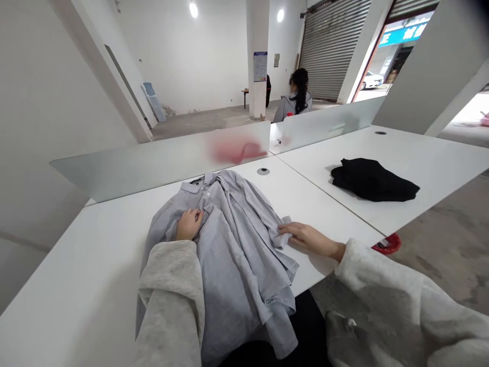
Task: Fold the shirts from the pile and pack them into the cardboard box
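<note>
Left grip (189,225) lies palm down and released on the chest of a crumpled grey shirt (225,255), its fingers lightly curled just below the collar, with the forearm in a pale sleeve (168,300) coming in over the near edge. Right grip (309,239) reaches in low from the other side, wrist nearly flat and fingers pointing toward the left hand, against a bunched fold at the shirt's side; whether it is clenched on that cloth, I cannot tell. The shirt lies on a white surface (324,204), its collar just beside a frosted divider (153,168) and its lower end hanging over the near edge. Bare surface runs to the right of the shirt, up to a seam with the next desk, which holds a black garment (372,181) well apart from both hands. Beyond the right corner lies a concrete floor (439,255), and a seated person (294,102) is far off behind the divider.
</note>
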